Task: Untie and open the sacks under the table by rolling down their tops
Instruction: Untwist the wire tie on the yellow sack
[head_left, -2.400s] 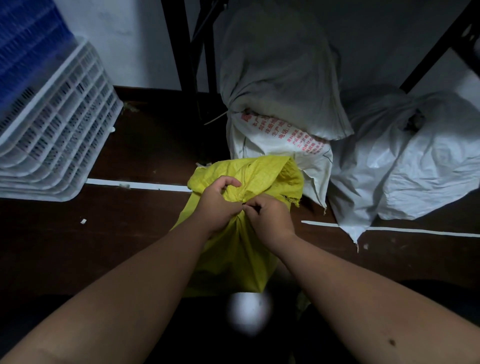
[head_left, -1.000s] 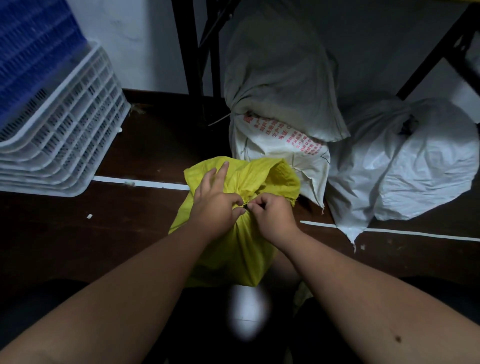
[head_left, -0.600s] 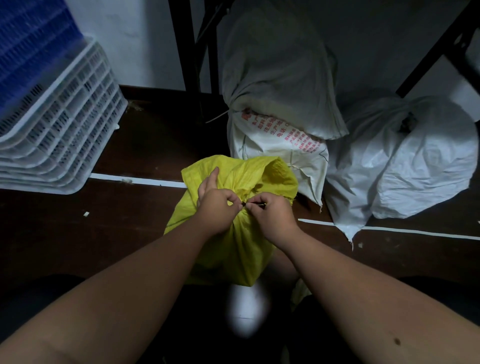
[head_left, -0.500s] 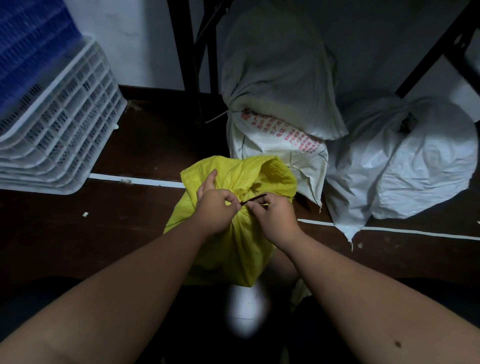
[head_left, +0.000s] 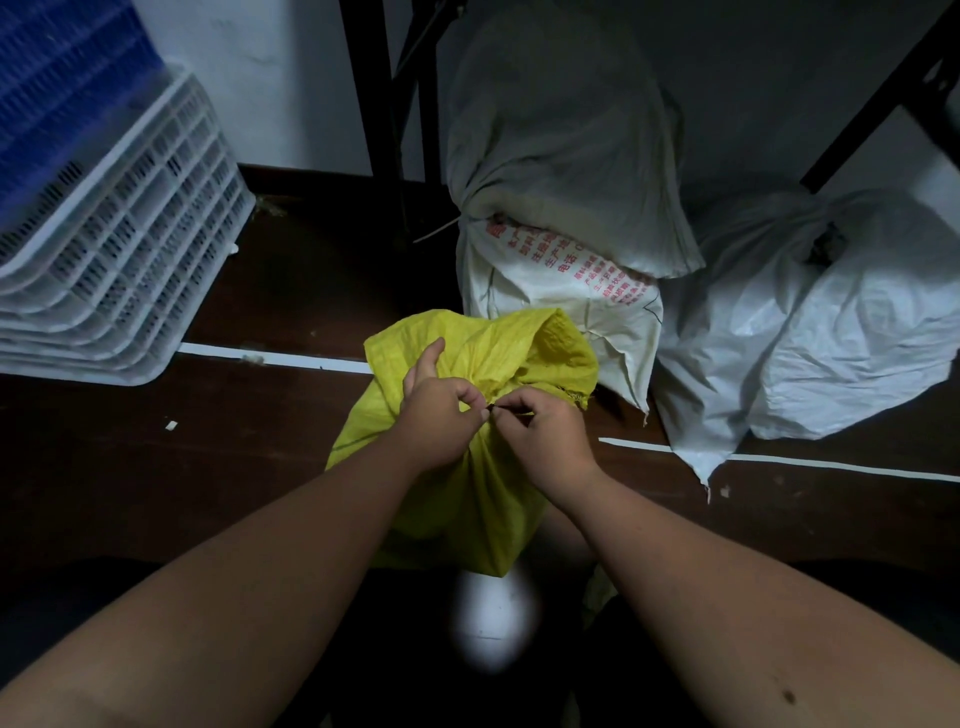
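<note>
Yellow woven sack (head_left: 467, 499) sits on the dark brown floor (head_left: 156, 467) right in front of the person, neck gathered, loose top flopped open above the tie. Both hands meet at the neck. Left hand (head_left: 441, 410): thumb and forefinger pinch at the tie point, other fingers extended up against the sack's top flap. Right hand (head_left: 545, 431): fingers curled, pinching a thin dark tie (head_left: 511, 411) at the same spot. The two pinches nearly touch.

Behind the yellow sack, touching it: white sack with red print (head_left: 571, 291), neck tied, its grey upper part folded over. Just right of that, a plain white sack (head_left: 831, 332), also tied, slumped on the floor. Both sit under black table legs (head_left: 363, 88).

White tape line (head_left: 270, 358) runs across the floor. Far left: stack of white plastic crates (head_left: 119, 244), blue crate (head_left: 57, 78) on top. White wall (head_left: 260, 67) behind.
</note>
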